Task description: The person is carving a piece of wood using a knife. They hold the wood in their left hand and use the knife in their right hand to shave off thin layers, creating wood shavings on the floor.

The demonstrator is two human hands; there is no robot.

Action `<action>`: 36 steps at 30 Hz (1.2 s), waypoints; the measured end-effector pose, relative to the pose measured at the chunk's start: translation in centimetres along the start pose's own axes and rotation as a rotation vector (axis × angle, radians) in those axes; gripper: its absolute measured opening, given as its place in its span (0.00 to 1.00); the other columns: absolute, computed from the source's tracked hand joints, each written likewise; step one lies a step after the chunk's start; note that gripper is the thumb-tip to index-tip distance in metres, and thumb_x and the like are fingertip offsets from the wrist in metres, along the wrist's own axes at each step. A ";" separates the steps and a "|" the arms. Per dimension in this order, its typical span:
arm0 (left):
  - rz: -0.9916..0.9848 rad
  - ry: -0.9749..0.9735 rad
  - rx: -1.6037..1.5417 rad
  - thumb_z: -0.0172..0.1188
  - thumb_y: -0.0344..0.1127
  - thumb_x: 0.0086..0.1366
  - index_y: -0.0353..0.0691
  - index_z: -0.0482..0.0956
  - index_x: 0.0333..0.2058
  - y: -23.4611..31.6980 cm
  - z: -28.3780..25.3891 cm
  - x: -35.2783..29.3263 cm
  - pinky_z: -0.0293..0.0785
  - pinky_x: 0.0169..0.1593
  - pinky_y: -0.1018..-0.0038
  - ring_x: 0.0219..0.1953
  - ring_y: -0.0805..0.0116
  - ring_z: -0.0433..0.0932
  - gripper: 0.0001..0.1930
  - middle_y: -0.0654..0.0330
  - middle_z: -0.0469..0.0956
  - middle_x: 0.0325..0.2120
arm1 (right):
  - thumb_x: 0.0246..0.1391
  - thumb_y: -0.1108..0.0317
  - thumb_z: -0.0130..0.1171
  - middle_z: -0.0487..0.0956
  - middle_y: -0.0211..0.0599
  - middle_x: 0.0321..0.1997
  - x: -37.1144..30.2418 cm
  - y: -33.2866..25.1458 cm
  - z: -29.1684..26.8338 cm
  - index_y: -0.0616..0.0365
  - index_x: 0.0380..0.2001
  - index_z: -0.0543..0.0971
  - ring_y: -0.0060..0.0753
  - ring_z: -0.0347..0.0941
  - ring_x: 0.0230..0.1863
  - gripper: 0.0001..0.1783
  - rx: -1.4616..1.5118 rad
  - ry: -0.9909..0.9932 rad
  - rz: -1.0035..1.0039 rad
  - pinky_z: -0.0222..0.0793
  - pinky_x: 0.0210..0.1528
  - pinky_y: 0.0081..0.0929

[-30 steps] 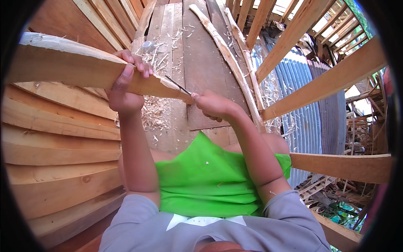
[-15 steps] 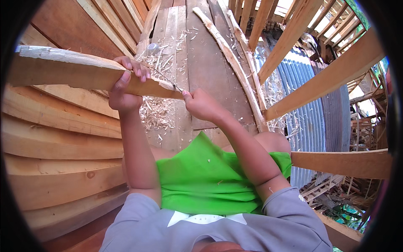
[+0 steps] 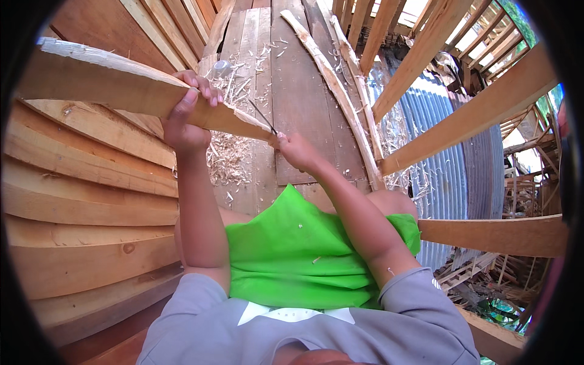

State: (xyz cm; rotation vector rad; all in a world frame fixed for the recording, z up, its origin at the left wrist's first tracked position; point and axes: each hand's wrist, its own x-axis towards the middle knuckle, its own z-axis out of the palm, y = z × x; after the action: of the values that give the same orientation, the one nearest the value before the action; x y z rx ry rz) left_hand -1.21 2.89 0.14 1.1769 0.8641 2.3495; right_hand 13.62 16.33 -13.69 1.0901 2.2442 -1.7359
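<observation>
A long wooden board (image 3: 109, 82) with a rough, pale upper edge reaches from the far left to in front of me, tapering to its right end. My left hand (image 3: 190, 115) grips it past its middle, thumb on the near face and fingers over the top edge. At the tapered end, my right hand (image 3: 295, 151) is closed round the handle of a knife, which the fist mostly hides. The thin dark knife blade (image 3: 261, 114) points up and to the left, just off the board's cut edge.
Wood shavings (image 3: 230, 159) litter the plank floor (image 3: 304, 109) below the board. Two peeled poles (image 3: 331, 79) lie along the floor's right side, beside slanted timber posts (image 3: 480, 109) and corrugated metal sheets (image 3: 447, 176). Stacked planks (image 3: 91, 201) line the left. A clear cup (image 3: 222, 68) sits among shavings.
The knife blade has swung away from the board's edge, and my right hand has shifted slightly right and down. The board's left part appears a little higher and further right.
</observation>
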 end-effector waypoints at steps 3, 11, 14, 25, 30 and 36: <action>0.017 0.029 0.008 0.55 0.34 0.59 0.35 0.68 0.39 0.2 -1.1 0.1 0.70 0.38 0.66 0.28 0.66 0.69 0.12 0.56 0.68 0.26 | 0.67 0.50 0.38 0.79 0.52 0.30 0.1 -0.1 0.6 0.67 0.40 0.78 0.48 0.78 0.30 0.29 -0.039 0.044 0.008 0.70 0.35 0.45; 0.014 0.006 -0.010 0.55 0.34 0.59 0.36 0.69 0.39 0.3 -1.2 0.5 0.69 0.39 0.66 0.28 0.66 0.68 0.12 0.57 0.68 0.26 | 0.68 0.50 0.37 0.70 0.35 0.18 1.7 1.0 1.1 0.68 0.30 0.76 0.31 0.67 0.17 0.30 -0.049 0.161 -0.058 0.64 0.21 0.39; -0.014 -0.007 -0.018 0.56 0.33 0.58 0.35 0.69 0.39 0.4 -1.3 -0.1 0.69 0.39 0.66 0.29 0.65 0.69 0.12 0.55 0.69 0.27 | 0.68 0.50 0.37 0.70 0.35 0.18 -0.3 0.0 -0.4 0.68 0.30 0.76 0.31 0.66 0.16 0.30 -0.096 0.046 0.104 0.64 0.21 0.38; -0.011 0.044 -0.023 0.56 0.32 0.58 0.35 0.70 0.39 0.3 -0.8 0.0 0.70 0.39 0.67 0.28 0.66 0.70 0.11 0.56 0.69 0.27 | 0.67 0.51 0.38 0.65 0.32 0.16 0.9 1.2 -0.4 0.66 0.27 0.75 0.31 0.62 0.12 0.28 -0.054 0.020 0.087 0.59 0.16 0.36; 0.011 0.068 0.009 0.56 0.33 0.58 0.35 0.70 0.39 0.4 -0.8 0.4 0.70 0.39 0.67 0.29 0.65 0.70 0.11 0.56 0.69 0.27 | 0.67 0.51 0.38 0.69 0.36 0.19 1.5 -0.3 1.8 0.66 0.31 0.74 0.34 0.67 0.18 0.27 -0.282 0.180 -0.140 0.62 0.22 0.38; 0.018 0.078 -0.006 0.56 0.32 0.59 0.35 0.70 0.39 0.1 -0.6 0.2 0.71 0.38 0.67 0.28 0.65 0.70 0.11 0.56 0.69 0.27 | 0.67 0.50 0.36 0.65 0.32 0.15 0.9 0.7 0.1 0.64 0.25 0.70 0.28 0.61 0.14 0.28 0.016 0.052 0.105 0.57 0.15 0.36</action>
State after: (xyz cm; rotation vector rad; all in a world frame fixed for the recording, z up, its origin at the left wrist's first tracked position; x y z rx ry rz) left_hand -1.85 2.68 0.07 1.1022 0.8746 2.4252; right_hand 13.31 16.70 -14.77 1.2472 2.1625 -1.7067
